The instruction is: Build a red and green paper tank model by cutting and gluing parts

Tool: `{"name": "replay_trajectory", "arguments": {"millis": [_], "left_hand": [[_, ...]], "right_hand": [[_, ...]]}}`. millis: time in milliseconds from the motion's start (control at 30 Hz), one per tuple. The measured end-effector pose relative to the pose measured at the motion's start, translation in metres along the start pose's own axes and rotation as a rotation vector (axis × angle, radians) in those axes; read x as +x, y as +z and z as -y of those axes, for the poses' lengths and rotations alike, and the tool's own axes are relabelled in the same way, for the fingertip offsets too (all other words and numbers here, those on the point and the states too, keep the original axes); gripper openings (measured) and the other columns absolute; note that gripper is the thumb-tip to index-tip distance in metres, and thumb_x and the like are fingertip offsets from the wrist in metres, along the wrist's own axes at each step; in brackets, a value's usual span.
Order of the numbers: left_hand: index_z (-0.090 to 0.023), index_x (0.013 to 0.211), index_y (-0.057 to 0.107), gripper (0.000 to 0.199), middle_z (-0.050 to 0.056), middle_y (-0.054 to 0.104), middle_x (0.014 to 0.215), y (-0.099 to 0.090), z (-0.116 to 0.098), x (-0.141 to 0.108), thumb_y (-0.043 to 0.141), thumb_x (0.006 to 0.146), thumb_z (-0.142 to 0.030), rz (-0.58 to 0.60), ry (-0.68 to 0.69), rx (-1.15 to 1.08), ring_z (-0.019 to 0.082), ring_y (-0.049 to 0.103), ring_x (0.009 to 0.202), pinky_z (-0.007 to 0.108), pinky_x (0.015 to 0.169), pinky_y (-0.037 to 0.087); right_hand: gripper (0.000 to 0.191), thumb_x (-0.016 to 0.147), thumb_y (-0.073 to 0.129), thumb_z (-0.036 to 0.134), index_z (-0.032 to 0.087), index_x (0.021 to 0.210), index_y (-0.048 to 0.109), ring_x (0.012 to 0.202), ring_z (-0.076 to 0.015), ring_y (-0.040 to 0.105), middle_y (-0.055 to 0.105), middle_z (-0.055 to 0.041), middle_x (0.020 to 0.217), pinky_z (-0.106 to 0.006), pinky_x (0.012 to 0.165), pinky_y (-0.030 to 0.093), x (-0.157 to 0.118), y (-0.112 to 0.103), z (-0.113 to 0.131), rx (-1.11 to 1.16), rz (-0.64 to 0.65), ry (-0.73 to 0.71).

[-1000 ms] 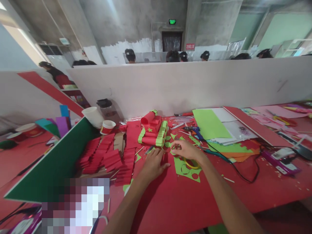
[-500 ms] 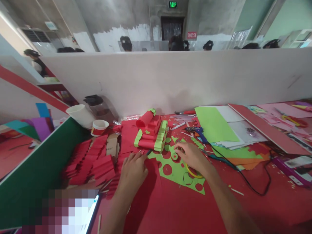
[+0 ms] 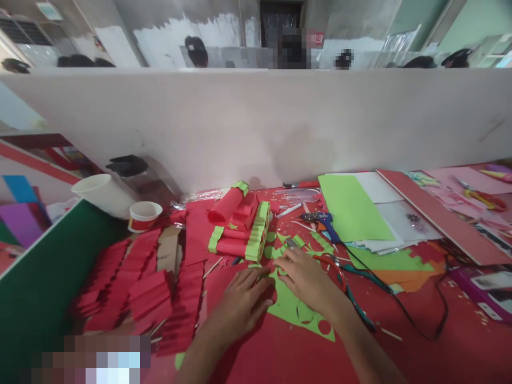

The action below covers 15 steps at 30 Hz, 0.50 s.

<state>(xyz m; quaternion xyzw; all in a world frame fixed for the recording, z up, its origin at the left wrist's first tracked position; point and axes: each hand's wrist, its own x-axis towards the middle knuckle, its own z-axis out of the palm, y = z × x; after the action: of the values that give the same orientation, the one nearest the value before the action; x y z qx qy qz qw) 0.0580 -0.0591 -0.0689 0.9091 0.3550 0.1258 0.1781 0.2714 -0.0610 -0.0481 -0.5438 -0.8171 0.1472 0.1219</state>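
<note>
My left hand [image 3: 246, 298] lies over red paper beside a green sheet with round holes [image 3: 298, 309], fingers stretched out and nothing seen in them. My right hand [image 3: 306, 274] rests on that green sheet with its fingers apart, close to my left fingertips. Just beyond both hands stands a red and green paper model [image 3: 236, 242] with a rolled red tube [image 3: 227, 205] on top. Scissors with red handles [image 3: 340, 272] lie against the right side of my right hand. Small green discs and scraps are scattered between the model and my right hand.
Folded red paper strips [image 3: 150, 288] and a paper cup [image 3: 144, 216] are at the left, beside a green divider [image 3: 52, 282]. A blue glue gun [image 3: 326, 224] with a black cord lies right of the model. Green sheets [image 3: 354, 208] and a purple box [image 3: 482, 288] are farther right.
My left hand has moved right and flattened over the paper. My right hand has opened from a curled pose, and the scissors beside it have shifted. The camera view has tilted down.
</note>
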Motion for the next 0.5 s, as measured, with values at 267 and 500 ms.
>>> {"name": "replay_trajectory", "arguments": {"millis": [267,500], "left_hand": [[-0.029,0.126,0.058,0.034,0.007,0.060,0.130,0.014,0.017,-0.001,0.054,0.092,-0.032,-0.081,0.018,0.056,0.024,0.056,0.117,0.037,0.095,0.050],[-0.029,0.123,0.059,0.031,0.006,0.063,0.125,0.020,0.024,0.001,0.055,0.092,-0.026,-0.103,-0.001,0.043,0.022,0.059,0.111,0.035,0.093,0.052]], "right_hand": [[0.018,0.092,0.056,0.030,0.026,0.108,0.063,0.096,-0.0201,0.059,0.060,-0.0041,0.104,-0.034,0.085,0.046,-0.004,-0.023,-0.013,0.231,-0.090,0.153],[0.022,0.092,0.053,0.028,0.025,0.112,0.062,0.091,-0.0216,0.063,0.059,-0.0076,0.110,-0.035,0.078,0.050,-0.004,-0.013,-0.056,0.196,-0.231,0.362]]}}
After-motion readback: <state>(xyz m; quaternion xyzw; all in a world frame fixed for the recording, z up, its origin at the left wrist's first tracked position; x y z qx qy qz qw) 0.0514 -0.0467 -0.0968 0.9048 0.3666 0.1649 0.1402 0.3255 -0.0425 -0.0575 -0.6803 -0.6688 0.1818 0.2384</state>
